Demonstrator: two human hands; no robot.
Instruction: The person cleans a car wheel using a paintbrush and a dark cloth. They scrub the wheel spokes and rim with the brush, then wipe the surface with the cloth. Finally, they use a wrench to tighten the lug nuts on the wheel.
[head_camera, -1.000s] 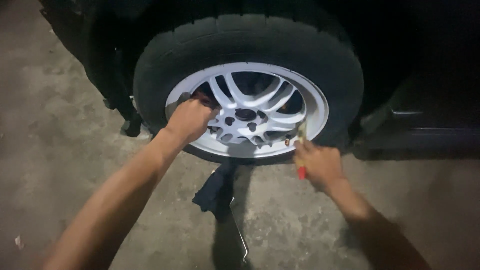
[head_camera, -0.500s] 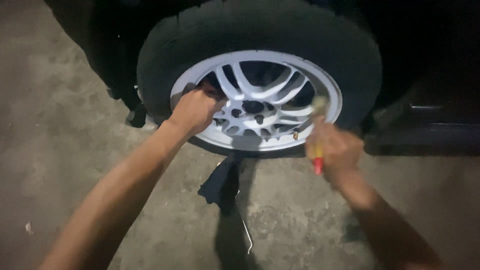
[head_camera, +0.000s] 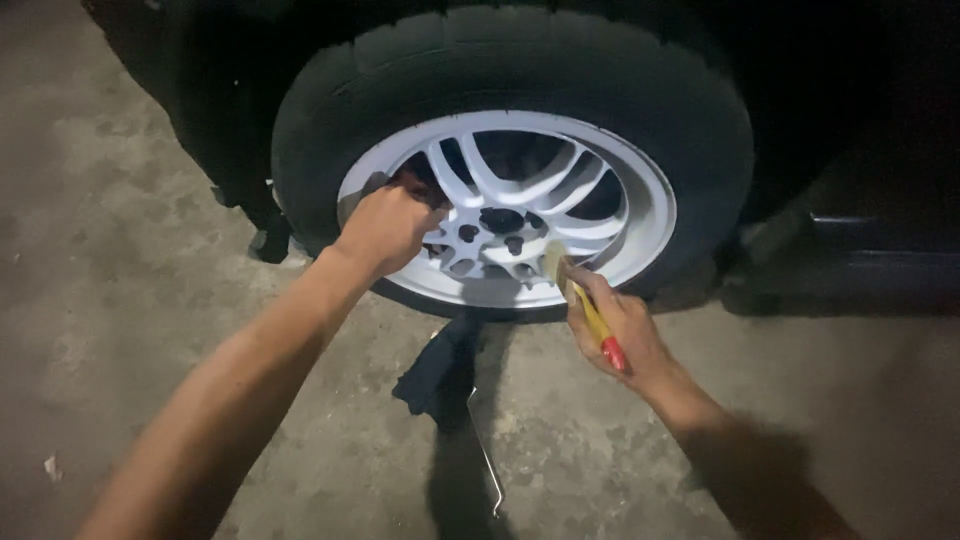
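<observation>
A grey concrete floor (head_camera: 130, 230) fills the left and lower parts of the frame, mottled with darker stains and pale worn patches. A small pale scrap (head_camera: 50, 466) lies on it at the lower left. The light is dim and uneven, brightest at the middle left, falling off into deep shadow along the top and the right edge.

cloth (head_camera: 437, 372) below wheel (head_camera: 510, 205), rod (head_camera: 486, 455) beside
</observation>
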